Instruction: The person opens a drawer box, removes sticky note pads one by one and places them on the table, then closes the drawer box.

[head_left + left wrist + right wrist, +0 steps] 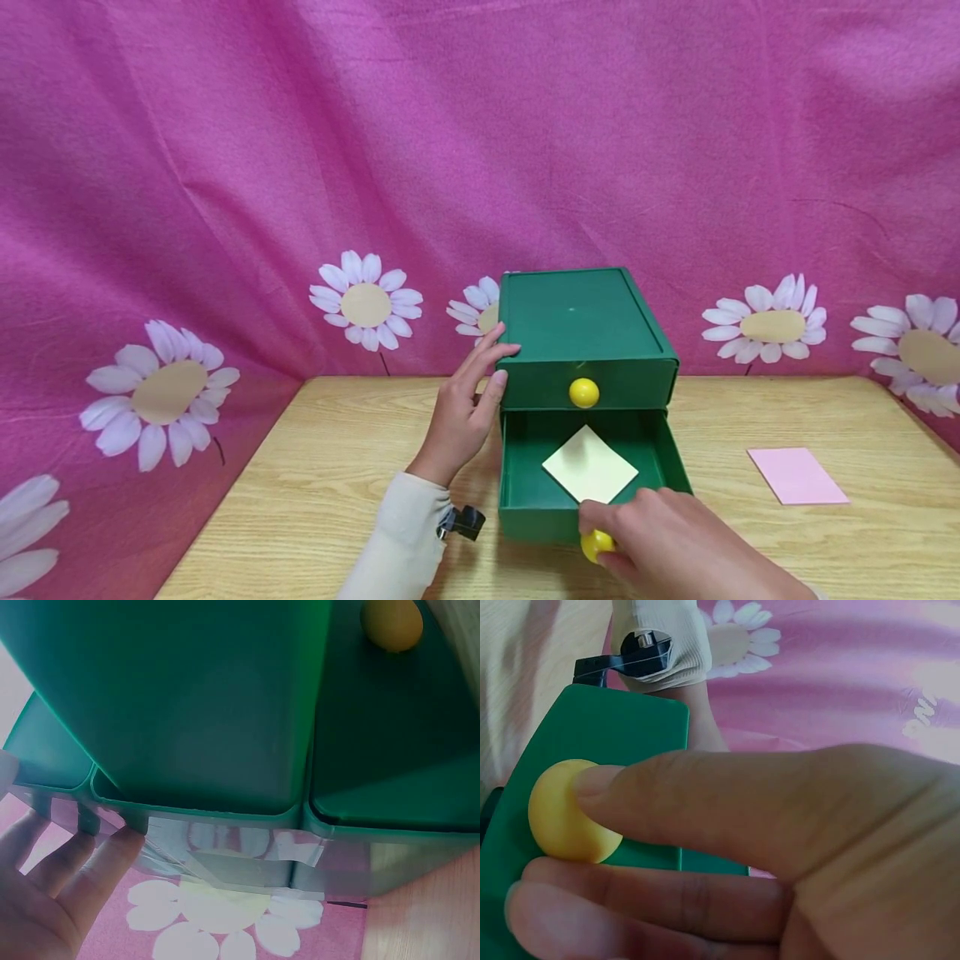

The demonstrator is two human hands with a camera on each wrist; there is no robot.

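Observation:
A green two-drawer cabinet (pixel 573 312) stands on the table, its lower drawer (pixel 536 525) pulled out. A pale yellow sticky-note pad (pixel 591 467) lies turned cornerwise inside that drawer. My right hand (pixel 667 542) pinches the lower drawer's round yellow knob (pixel 559 814) between thumb and fingers. On the cabinet's left side rests my left hand (pixel 459 421), fingers extended, with fingertips at the top edge. The upper drawer is closed, and its yellow knob (pixel 583 392) is untouched. In the left wrist view, the left fingers (pixel 105 874) lie against the cabinet's side.
A pink sticky-note pad (pixel 799 477) lies on the wooden table (pixel 337 467), right of the cabinet. Behind the table hangs a magenta cloth (pixel 480 150) printed with white daisies. A black wrist mount (pixel 468 522) is strapped at the left sleeve.

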